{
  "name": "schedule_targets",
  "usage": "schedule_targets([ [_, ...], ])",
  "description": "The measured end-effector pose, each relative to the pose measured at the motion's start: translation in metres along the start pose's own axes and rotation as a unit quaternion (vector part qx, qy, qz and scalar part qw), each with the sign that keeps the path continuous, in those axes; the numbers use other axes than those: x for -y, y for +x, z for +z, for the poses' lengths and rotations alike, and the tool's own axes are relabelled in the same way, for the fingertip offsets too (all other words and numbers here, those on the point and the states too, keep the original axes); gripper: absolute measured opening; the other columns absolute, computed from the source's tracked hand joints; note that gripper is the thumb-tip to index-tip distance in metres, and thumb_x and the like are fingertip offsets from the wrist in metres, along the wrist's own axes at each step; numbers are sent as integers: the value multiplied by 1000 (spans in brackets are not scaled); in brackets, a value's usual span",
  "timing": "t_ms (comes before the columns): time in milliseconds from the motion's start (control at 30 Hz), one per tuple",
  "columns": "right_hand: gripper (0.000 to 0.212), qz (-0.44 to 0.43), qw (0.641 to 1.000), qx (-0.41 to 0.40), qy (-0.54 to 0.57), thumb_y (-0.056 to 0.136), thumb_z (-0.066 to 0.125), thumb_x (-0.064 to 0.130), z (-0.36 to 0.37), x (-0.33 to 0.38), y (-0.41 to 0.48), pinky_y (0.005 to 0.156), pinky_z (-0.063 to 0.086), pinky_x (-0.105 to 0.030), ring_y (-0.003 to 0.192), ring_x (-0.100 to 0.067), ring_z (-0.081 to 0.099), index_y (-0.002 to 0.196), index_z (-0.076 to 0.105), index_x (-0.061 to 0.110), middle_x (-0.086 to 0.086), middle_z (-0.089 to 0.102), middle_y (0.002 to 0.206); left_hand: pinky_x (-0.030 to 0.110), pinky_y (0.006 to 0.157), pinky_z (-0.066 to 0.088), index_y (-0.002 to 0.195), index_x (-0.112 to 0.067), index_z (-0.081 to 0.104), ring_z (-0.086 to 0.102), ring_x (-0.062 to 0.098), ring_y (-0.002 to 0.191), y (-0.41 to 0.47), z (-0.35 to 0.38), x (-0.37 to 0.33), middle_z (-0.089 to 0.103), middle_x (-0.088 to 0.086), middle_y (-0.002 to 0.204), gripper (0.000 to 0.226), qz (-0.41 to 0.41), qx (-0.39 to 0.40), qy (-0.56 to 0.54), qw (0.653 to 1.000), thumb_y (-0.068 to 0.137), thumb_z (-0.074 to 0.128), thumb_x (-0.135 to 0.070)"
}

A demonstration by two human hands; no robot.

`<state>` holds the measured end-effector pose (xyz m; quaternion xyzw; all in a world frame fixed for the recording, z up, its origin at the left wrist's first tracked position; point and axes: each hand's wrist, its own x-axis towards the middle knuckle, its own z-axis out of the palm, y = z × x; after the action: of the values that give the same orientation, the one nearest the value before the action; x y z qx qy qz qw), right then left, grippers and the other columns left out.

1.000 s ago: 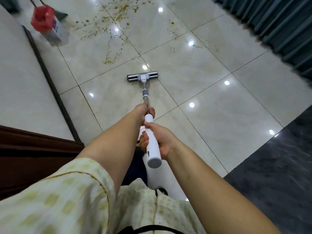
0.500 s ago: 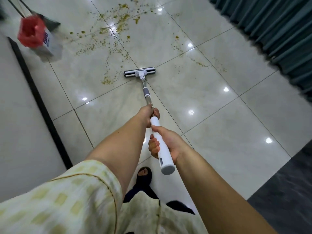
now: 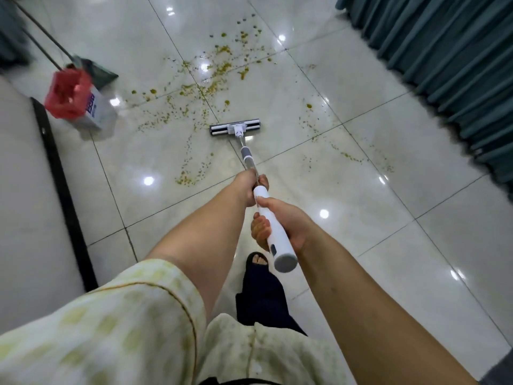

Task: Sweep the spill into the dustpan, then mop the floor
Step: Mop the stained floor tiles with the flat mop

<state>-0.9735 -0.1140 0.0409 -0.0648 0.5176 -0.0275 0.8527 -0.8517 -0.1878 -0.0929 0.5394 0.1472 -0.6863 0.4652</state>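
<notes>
- The mop (image 3: pixel 246 154) has a flat dark head with a white middle, a thin silver pole with a grey ring, and a fat white handle.
- Its head lies flat on the shiny floor (image 3: pixel 361 218), right at the near edge of the spill (image 3: pixel 213 81).
- The spill is lots of little yellow-brown bits (some in small heaps) spread over a few tiles.
- The left hand (image 3: pixel 248 184) is wrapped round the pole.
- The right hand (image 3: pixel 283 220) is wrapped round the white handle, nearer the body.
- A dark green dustpan (image 3: pixel 97 72) sits far left, beside a white box with a red bag (image 3: pixel 69 93).
</notes>
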Motion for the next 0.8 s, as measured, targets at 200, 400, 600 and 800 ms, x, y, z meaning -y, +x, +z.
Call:
schedule_targets([
  [200,21,-18,999,24,17,93,58,25,47,127,32,35,42,-17,36,-10,43,86,45,9,-2,44,60,14,34,37,93,-11,43,44,13,31,52,52,-118,45,3,62,9,-3,-19,13,1000,97,43,-19],
  [400,24,-7,999,30,38,93,59,27,95,217,74,34,40,-17,36,-10,41,84,43,11,0,41,62,9,37,35,83,-9,40,42,11,30,98,81,-216,44,2,60,21,11,-33,35,999,97,40,-24],
  [600,23,-7,999,13,39,92,59,26,147,303,129,33,40,-18,35,-11,42,82,45,11,-1,44,57,12,33,33,82,-9,42,40,13,27,160,96,-320,44,4,44,22,-9,-38,32,999,98,39,-24],
  [800,22,0,998,-8,59,92,58,17,193,378,199,31,36,-17,34,-9,39,77,44,11,0,42,51,11,32,30,84,-8,45,39,9,29,222,101,-408,47,2,49,18,-23,1,12,1000,98,38,-16],
])
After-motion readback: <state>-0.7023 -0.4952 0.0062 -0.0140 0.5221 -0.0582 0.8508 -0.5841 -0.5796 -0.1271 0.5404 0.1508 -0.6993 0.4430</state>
